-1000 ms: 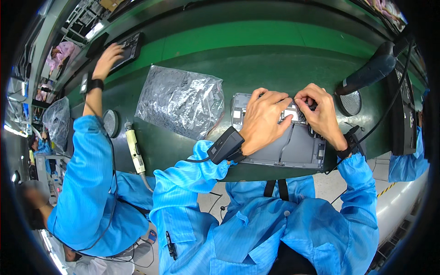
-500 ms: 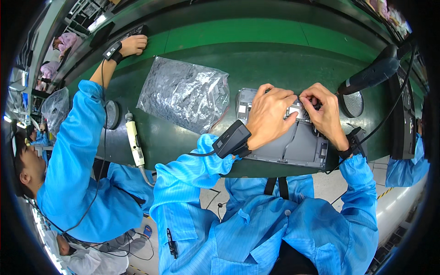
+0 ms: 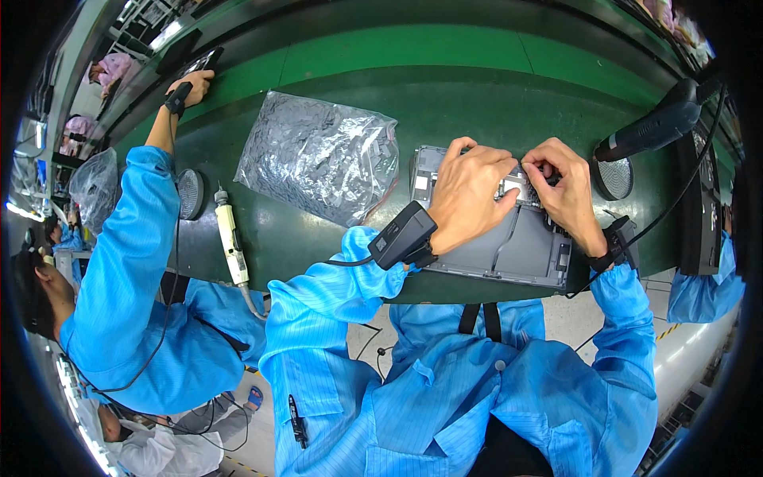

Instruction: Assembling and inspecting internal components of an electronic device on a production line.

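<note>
A grey laptop base [image 3: 528,246] with its inner side up lies on the green bench in front of me. My left hand [image 3: 470,191] rests across its upper part, fingers stretched toward the right and thumb apart. Beside it my right hand [image 3: 563,187] is closed in a pinch at the base's far right part, thumb and forefinger meeting over small dark parts. Whatever lies between those fingertips is hidden. To the left of the base, a clear plastic bag [image 3: 318,155] full of small grey pieces lies flat.
An electric screwdriver [image 3: 229,238] lies left of the bag, near a round mesh-topped item [image 3: 191,195]. Another round mesh item [image 3: 614,180] stands at right under a dark handheld tool [image 3: 656,123]. At far left a co-worker's hand [image 3: 191,86] reaches to the bench's back.
My hands stay almost in place on the laptop base. The co-worker's hand has moved left and now touches a dark flat item; that person's head has turned away.
</note>
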A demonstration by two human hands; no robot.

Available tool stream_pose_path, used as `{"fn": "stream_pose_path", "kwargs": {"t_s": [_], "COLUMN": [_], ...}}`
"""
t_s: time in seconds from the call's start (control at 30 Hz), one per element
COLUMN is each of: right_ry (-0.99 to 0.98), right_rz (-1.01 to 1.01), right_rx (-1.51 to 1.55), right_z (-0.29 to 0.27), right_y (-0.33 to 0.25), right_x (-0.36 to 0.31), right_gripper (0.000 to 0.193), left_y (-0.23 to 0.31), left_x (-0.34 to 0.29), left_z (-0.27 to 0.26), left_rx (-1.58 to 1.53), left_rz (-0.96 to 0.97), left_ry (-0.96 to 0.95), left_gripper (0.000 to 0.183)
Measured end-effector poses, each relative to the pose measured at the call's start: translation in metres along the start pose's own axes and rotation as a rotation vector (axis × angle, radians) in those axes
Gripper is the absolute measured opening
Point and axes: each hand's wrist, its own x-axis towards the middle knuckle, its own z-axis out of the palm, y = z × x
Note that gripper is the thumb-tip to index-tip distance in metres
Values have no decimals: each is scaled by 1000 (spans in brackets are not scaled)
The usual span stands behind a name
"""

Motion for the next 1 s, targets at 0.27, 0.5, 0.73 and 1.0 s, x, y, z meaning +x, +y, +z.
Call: {"fn": "stream_pose_path", "kwargs": {"t_s": [0.27, 0.5, 0.73, 1.0], "right_ry": [-34, -79, -97, -69], "right_rz": [10, -64, 8, 29], "right_rx": [-77, -247, -147, -77], "right_z": [-2, -4, -3, -5], "right_y": [-9, -19, -16, -12], "right_x": [4, 9, 10, 8], "right_gripper": [11, 11, 8, 7], "left_y": [-2, -1, 1, -1], "left_x": [0, 0, 1, 0], "left_z": [4, 2, 1, 4], "left_rx": [-1, -13, 0, -17], "left_rz": [7, -10, -11, -5], "left_ry": [12, -14, -13, 6], "left_gripper": [38, 39, 39, 39]}}
